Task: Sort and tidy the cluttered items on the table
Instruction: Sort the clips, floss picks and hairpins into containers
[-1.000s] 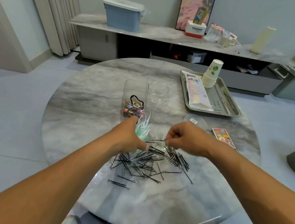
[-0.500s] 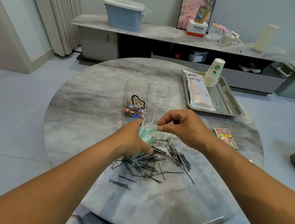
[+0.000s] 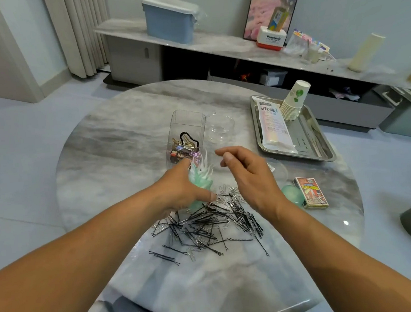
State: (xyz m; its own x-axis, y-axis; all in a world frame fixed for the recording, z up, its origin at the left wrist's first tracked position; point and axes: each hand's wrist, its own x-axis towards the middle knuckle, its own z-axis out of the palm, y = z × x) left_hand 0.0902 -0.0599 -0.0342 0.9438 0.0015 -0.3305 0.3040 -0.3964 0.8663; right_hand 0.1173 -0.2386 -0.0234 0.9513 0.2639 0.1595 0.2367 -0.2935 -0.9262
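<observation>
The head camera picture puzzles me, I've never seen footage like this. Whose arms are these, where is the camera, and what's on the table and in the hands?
There is no machine here: a person wears a camera on the head, looking down at their own arms. The left hand grips a mint-green bundle. The right hand hovers with thumb and finger pinched; anything in it is too small to see. On the round marble table lie a pile of hairpins and paper clips, a clear box of clips, a metal tray with paper cups, and a small card box.
</observation>
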